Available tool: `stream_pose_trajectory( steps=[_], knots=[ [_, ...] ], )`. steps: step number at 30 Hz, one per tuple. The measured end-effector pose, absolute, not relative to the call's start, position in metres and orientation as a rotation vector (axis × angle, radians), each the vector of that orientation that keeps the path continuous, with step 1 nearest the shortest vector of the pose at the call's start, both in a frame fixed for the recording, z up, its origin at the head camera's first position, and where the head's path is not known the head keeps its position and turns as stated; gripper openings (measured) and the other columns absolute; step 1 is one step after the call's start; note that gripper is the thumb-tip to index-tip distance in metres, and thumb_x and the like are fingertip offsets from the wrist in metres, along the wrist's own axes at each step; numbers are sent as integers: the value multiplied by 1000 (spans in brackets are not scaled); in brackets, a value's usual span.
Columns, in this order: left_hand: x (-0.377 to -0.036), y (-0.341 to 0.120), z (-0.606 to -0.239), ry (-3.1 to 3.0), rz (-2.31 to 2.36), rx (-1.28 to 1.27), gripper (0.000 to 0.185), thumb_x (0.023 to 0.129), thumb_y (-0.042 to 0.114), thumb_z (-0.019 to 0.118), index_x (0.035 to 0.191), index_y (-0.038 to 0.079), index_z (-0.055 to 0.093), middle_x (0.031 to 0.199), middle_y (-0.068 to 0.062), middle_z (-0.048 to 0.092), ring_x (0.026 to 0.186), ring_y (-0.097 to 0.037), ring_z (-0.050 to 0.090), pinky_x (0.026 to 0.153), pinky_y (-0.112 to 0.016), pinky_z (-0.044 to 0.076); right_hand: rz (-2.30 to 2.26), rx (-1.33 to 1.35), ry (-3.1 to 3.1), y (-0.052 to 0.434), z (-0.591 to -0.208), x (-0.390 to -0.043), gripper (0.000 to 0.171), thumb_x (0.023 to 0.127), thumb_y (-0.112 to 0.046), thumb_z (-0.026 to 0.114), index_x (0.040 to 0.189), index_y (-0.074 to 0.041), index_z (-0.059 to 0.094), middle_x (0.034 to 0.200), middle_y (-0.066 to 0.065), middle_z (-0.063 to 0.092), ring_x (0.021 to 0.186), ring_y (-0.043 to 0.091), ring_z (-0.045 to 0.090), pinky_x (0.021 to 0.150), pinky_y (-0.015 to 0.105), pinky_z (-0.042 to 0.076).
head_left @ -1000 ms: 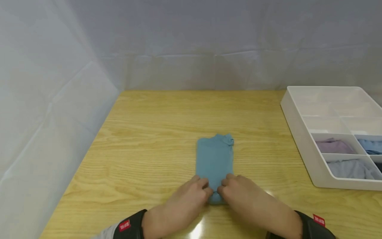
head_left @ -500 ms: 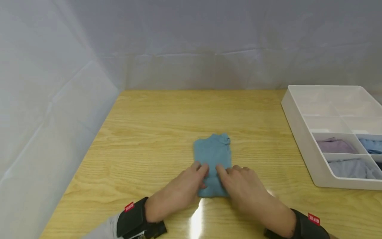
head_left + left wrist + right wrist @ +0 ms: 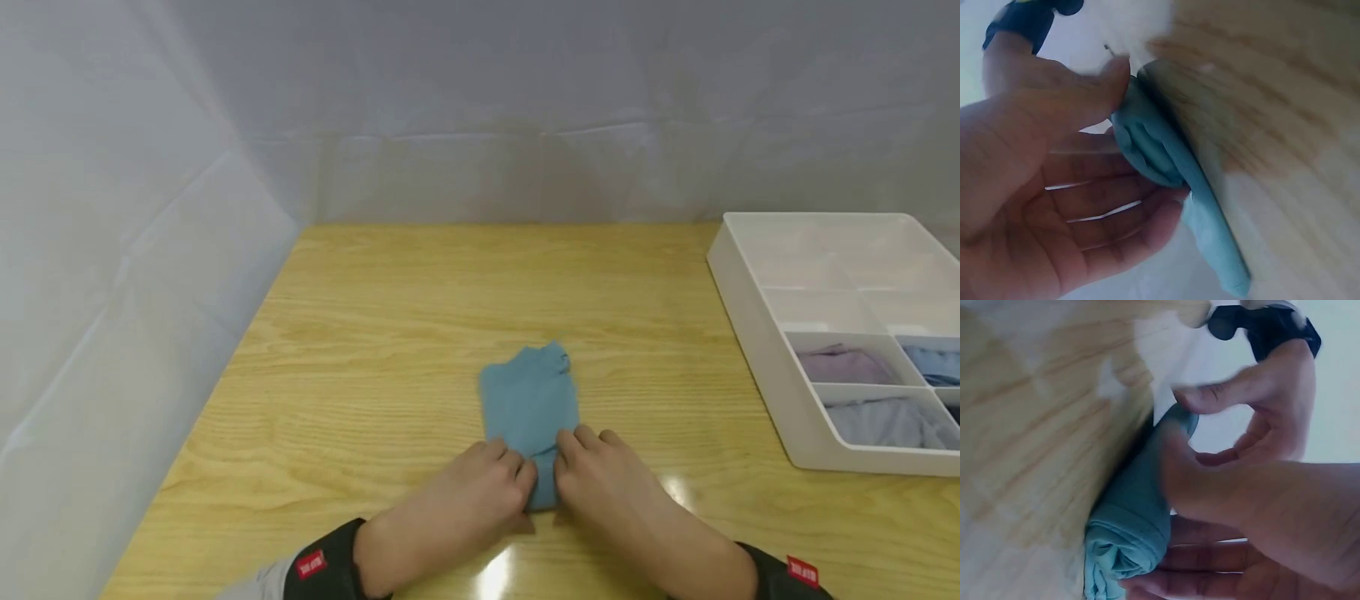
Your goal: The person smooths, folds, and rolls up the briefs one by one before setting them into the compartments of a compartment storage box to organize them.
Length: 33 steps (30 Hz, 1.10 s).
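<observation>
A teal-blue folded cloth (image 3: 528, 400) lies lengthwise on the wooden table, its far edge uneven and slightly bunched. My left hand (image 3: 489, 490) grips the near left end between thumb and curled fingers. Across from it, my right hand (image 3: 609, 483) pinches the near right end. The right wrist view shows that near end as a thick roll (image 3: 1129, 515) with spiral layers at its side, thumb on one face and fingers on the other. In the left wrist view, the rolled cloth (image 3: 1166, 150) sits between thumb and fingertips, with a flat layer running along the tabletop.
A white divided box (image 3: 817, 458) stands at the right of the table (image 3: 360, 333). Its nearer compartments hold a purple cloth (image 3: 847, 365), a grey cloth (image 3: 888, 423), a blue cloth (image 3: 933, 362) and something dark. White sheeting (image 3: 480, 175) hangs behind and at the left.
Both hands moved forward over the cloth with fingers loosened, then drew back and gripped its near end again. The cloth has shifted slightly left, and its visible flat length is shorter.
</observation>
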<state>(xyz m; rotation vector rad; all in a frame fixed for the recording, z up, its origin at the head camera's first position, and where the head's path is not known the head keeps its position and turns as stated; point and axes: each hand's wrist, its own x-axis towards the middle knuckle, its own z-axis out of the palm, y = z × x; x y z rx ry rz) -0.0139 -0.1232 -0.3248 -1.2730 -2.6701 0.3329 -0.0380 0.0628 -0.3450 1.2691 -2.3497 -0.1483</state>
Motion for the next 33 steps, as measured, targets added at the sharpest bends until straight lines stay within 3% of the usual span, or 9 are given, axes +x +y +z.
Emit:
stream_pose_trajectory(
  steps=[8, 12, 16, 20, 26, 33],
  knots=[
    [-9, -118, -326, -2728, 317, -1148, 13, 81, 24, 73, 83, 14, 66, 76, 2, 51, 73, -12, 47, 57, -20, 39, -157, 1348, -2486, 62, -341, -36, 19, 76, -6, 73, 73, -6, 54, 60, 2, 44, 51, 14, 43, 44, 25, 34],
    [-9, -118, -327, -2758, 280, -1106, 12, 81, 15, 73, 85, 11, 62, 73, 1, 55, 69, -12, 51, 55, -20, 40, 94, 1435, -2653, 65, -334, -43, 23, 77, -9, 71, 78, -10, 48, 57, -2, 43, 47, 10, 42, 42, 24, 34],
    [-12, -119, -327, -2805, 234, -1097, 16, 81, 7, 72, 87, 10, 57, 72, 0, 57, 66, -12, 54, 54, -21, 41, 387, 1499, -2833, 70, -326, -53, 18, 83, -13, 69, 80, -11, 51, 60, -6, 43, 50, 6, 40, 45, 24, 36],
    [-15, -120, -328, -2840, 234, -1074, 14, 84, 7, 70, 89, 8, 57, 73, -1, 57, 65, -12, 55, 53, -22, 43, 436, 1502, -2892, 72, -323, -58, 18, 90, -20, 68, 82, -13, 54, 59, -8, 43, 49, 4, 38, 43, 22, 34],
    [-22, -123, -331, -2939, 170, -1016, 12, 94, 16, 62, 88, 7, 55, 72, -3, 59, 62, -14, 56, 51, -24, 46, 340, 1316, -2882, 68, -327, -55, 20, 90, -27, 68, 87, -13, 54, 55, -6, 42, 44, 7, 39, 39, 24, 33],
    [-27, -126, -332, -3187, -24, -845, 20, 99, 25, 54, 92, 6, 53, 71, -5, 59, 62, -18, 59, 49, -27, 48, 195, 1005, -2921, 62, -334, -53, 42, 87, -42, 67, 93, -6, 45, 52, 3, 45, 43, 21, 52, 37, 34, 40]
  ],
)
